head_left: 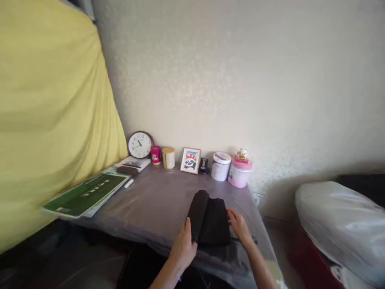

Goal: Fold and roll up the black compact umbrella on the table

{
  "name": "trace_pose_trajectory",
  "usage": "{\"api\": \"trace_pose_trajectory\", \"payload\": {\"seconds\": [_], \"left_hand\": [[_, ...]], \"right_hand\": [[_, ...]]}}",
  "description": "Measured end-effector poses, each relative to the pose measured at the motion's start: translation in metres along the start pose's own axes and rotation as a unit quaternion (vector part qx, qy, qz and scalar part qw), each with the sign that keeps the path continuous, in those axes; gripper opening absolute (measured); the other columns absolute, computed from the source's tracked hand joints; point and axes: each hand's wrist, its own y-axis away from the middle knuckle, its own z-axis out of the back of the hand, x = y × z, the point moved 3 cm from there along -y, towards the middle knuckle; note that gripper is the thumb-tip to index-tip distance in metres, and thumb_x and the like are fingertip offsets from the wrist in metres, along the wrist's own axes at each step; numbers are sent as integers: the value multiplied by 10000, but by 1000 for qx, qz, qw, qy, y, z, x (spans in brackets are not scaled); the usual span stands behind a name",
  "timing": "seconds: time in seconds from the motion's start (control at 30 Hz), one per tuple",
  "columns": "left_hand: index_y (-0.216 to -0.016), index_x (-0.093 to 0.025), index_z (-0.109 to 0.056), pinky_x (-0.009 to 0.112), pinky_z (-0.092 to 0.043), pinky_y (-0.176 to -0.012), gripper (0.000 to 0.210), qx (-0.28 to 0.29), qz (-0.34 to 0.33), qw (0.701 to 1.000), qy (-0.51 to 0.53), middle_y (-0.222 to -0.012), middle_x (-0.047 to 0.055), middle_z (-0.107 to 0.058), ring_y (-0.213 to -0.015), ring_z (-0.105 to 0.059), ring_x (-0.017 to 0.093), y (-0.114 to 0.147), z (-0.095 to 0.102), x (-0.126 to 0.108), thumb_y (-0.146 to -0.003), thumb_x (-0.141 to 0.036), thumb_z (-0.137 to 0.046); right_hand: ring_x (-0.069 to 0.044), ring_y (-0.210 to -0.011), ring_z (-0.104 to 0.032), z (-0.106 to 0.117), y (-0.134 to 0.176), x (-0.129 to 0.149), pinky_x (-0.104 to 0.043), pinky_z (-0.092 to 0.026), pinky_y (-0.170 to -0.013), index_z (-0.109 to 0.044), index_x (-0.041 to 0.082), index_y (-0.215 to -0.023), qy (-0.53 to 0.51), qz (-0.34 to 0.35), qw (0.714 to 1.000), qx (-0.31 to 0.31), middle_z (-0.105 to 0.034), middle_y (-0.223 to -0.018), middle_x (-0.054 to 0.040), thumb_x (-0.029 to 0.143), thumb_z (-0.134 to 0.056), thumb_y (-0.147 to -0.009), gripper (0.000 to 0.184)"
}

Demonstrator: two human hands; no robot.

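A black folded cloth (215,220), matte and roughly rectangular, is between my hands near the front edge of the table. A thicker fold or flap runs along its left side. My left hand (184,244) grips that left side, its thumb on top and its fingers underneath, mostly hidden. At the right edge, my right hand (238,224) has its fingers closed on the border of the cloth. A thin dark object (254,240), too unclear to name, lies on the table beside my right wrist.
Along the wall on the covered table (156,200) stand a clock (140,145), a pink can (155,155), a yellow-lidded canister (168,157), a panda picture (190,160), and two tubs (221,166). A green book (90,192) lies left, by a yellow curtain (54,100).
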Motion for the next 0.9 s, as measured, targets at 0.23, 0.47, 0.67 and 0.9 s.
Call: {"api": "trace_pose_trajectory", "payload": {"seconds": [0.23,0.47,0.67,0.9], "left_hand": [[-1400,-51,-88,262,-355,-957,740,3,7,1000,-5,-1420,169,-319,-1190,-467,223,6,5,-6,-748,-126,-429],[-1398,-50,-94,260,-368,-944,751,10,16,1000,-12,-1426,178,-301,-1179,-480,225,8,10,-10,-737,-111,-444],[-1394,-39,-117,265,-372,-952,755,22,22,999,-22,-1425,196,-295,-1186,-478,242,9,11,-13,-727,-108,-464],[-1377,-24,-181,250,-366,-964,722,28,24,999,-36,-1437,208,-261,-1171,-495,225,7,12,-15,-718,-94,-467]], "right_hand": [[-187,-584,-575,-6,-1,19,-245,-405,-424,-639,160,-869,61,-32,997,18,-626,-677,-42,583,-399,-736,504],[-101,-450,-432,-28,-11,33,-207,-308,-395,-570,161,-718,-41,-14,997,58,-480,-513,45,525,-524,-688,368],[-98,-468,-438,-69,-24,61,-206,-311,-418,-587,153,-797,-70,33,996,54,-501,-534,46,476,-537,-716,337],[-170,-659,-606,-113,-38,49,-248,-433,-589,-606,135,-952,76,27,995,57,-652,-703,-31,329,-502,-772,284]]}}
